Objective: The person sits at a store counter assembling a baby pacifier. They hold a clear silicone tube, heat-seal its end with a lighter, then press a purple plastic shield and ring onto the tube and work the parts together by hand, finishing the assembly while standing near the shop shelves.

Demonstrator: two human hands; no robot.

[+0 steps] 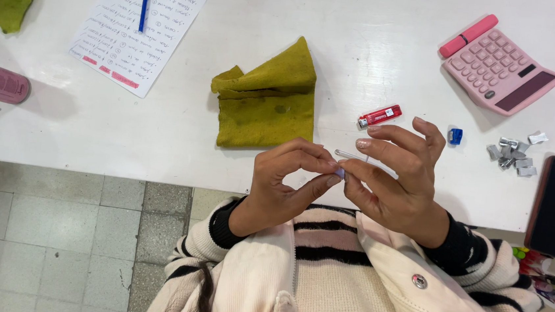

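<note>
Surface: white table (pixel 364 57) above a grey tiled floor, the person seated at its near edge.
Left hand (pixel 285 180): fingers curled nearly closed, thumb and forefinger pinching a small lilac piece (pixel 340 173) at its 3 o'clock tip.
Right hand (pixel 398 179): closed lightly on a thin clear pen tube (pixel 350 156), which lies across the fingertips, seemingly to steady it.
Meeting point: both pinches touch, piece just below the tube.
Cloth: yellow-green cloth (pixel 268 102) at 11 o'clock of the hands.
Lighter: red lighter (pixel 380 115) at 12 o'clock.
Calculator: pink calculator (pixel 498 71) at 2 o'clock.
</note>
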